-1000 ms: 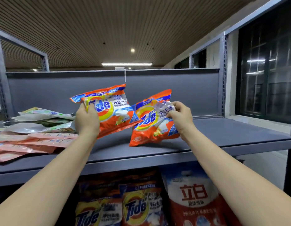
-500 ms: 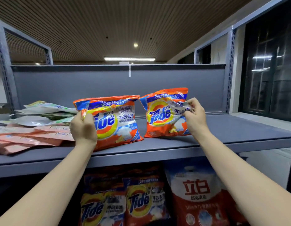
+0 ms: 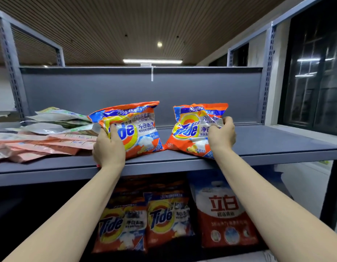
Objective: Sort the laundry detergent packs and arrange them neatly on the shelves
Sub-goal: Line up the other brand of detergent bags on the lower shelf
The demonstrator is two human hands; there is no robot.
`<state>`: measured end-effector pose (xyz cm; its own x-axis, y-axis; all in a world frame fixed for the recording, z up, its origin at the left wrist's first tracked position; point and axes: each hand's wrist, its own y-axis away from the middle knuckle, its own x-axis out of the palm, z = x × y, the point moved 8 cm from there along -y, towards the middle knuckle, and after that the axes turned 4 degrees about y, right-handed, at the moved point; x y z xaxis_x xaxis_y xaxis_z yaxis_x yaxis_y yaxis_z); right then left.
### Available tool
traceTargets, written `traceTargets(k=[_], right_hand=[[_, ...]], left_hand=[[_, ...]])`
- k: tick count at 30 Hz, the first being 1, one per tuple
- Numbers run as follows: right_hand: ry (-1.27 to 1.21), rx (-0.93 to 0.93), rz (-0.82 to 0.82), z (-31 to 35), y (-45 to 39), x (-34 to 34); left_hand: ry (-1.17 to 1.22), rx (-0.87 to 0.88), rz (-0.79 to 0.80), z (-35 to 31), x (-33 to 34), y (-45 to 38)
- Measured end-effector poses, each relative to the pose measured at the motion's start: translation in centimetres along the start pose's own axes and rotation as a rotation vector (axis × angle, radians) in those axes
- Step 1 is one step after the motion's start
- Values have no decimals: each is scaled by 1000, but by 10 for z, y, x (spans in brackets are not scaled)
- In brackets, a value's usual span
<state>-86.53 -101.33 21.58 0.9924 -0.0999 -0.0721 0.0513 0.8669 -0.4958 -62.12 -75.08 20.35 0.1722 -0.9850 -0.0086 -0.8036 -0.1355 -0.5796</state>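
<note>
Shelf point(image 3: 258, 148): each hand's grip holds one Tide pack upright

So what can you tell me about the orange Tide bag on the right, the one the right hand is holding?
The right Tide bag is a shiny, crinkly plastic pack, orange with a blue band on top and a yellow-ringed blue logo. It stands leaning back on the grey upper shelf, its bottom at the front edge. The right hand grips its right side, scrunching the plastic. A small gap separates it from the other Tide bag.
</note>
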Motion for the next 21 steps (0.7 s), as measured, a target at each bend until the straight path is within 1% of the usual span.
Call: traceTargets(k=[2, 5, 7, 9, 11, 14, 17, 19, 21], right_hand=[[-37, -23, -55, 2, 7, -12], [-66, -38, -80, 2, 13, -29], [-150, -38, -96, -1, 19, -42], [-262, -26, -110, -7, 26, -57], [-311, -30, -102, -13, 33, -70], [-300, -108, -14, -17, 42, -79], [-204, -206, 128, -26, 64, -72], [-169, -194, 191, -42, 80, -67], [-130, -134, 241, -64, 93, -58]], left_hand=[[6, 22, -38, -4, -9, 6], [58, 43, -130, -8, -29, 12], [103, 44, -178, -9, -43, 18], [140, 58, -195, -6, -54, 25], [171, 71, -173, 1, -62, 36], [158, 89, -110, 19, -71, 57], [24, 129, -46, 40, -76, 84], [-73, 114, -14, 59, -80, 99], [-128, 54, 28, 85, -80, 111]])
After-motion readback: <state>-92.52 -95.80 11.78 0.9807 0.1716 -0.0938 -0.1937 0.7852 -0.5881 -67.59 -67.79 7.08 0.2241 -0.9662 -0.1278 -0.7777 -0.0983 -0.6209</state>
